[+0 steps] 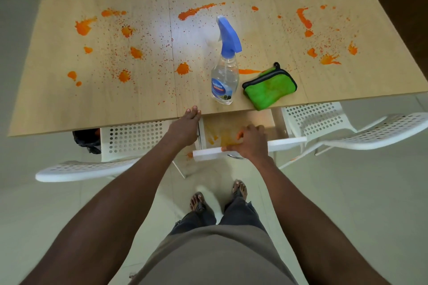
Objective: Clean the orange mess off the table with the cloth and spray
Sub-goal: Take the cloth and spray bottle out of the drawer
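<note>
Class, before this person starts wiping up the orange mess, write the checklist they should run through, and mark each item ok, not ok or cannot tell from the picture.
1. Spray bottle upright and near the front edge of the table: ok.
2. Green cloth on the table beside the bottle: ok.
3. Hands free to pick them up: not ok. The right hand grips the front of the open drawer; the left hand rests on the table edge.
4. Drawer shut: not ok, and it has orange stains inside.
5. Liquid in the bottle: cannot tell.
6. Cloth clean: not ok, it shows an orange tinge.
</note>
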